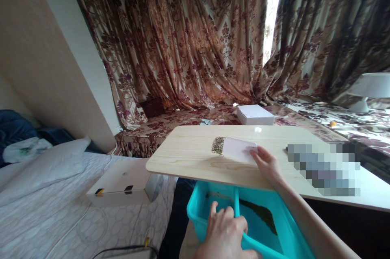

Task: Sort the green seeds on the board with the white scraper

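My right hand [265, 160] pinches the right end of a white card [239, 148] over the pale wooden tabletop [183, 149]. Against the card's left edge lies a small heap of greenish-brown seeds or grains [218, 145]; their exact kind is too small to tell. Below the table's front edge is a turquoise plastic bin [192, 206] split by a divider. My left hand [224, 230] is closed over the divider, index finger stretched toward the left compartment. A few dark grains show in that compartment, and a long dark greenish strip of material [262, 214] lies in the right one.
On the tabletop's right lies a pixelated, unreadable object [323, 169]. Behind the table is a white box [255, 114] before patterned curtains [195, 47]. To the left, a bed [55, 177] bears a white case [122, 179]. A lamp [370, 86] stands far right.
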{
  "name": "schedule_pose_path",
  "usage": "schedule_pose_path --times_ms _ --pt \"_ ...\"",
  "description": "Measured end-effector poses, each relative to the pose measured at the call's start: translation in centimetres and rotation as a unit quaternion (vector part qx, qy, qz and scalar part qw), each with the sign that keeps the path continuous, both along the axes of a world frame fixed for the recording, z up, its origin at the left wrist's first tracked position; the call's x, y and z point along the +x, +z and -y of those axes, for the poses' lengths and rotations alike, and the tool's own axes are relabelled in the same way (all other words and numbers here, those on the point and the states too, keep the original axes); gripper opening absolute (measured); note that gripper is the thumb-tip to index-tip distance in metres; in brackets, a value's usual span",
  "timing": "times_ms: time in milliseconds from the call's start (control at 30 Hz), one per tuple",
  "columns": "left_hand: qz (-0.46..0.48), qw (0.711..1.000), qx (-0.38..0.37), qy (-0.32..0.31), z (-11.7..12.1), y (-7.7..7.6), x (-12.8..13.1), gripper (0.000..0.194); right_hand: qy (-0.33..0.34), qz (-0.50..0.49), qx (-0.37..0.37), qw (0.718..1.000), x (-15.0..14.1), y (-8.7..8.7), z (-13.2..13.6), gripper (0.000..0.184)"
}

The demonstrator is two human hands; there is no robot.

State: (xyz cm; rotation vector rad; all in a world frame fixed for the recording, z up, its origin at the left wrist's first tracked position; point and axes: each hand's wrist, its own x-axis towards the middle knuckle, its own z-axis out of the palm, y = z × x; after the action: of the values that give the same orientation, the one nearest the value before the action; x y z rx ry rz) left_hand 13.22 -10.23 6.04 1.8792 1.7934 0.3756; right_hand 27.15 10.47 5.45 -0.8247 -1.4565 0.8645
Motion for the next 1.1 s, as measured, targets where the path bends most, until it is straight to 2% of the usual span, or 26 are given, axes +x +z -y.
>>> schedule_pose_path --times_ms 633,833,1100 --pt "0.016 0.999 0.034 0.003 0.2 0.0 -0.1 0.031 0.014 -0.008 -0.043 0.999 0.1 -0.3 -0.3 0.043" --pt "0.016 1.000 0.020 -0.004 0.1 -0.1 -0.3 0.034 -0.014 -0.044 -0.082 0.996 -0.3 0.0 -1.1 0.037" --pt "0.017 1.000 0.020 -0.005 0.3 0.0 -0.5 0.033 -0.053 -0.049 -0.096 0.993 -0.6 -0.7 -2.4 0.039"
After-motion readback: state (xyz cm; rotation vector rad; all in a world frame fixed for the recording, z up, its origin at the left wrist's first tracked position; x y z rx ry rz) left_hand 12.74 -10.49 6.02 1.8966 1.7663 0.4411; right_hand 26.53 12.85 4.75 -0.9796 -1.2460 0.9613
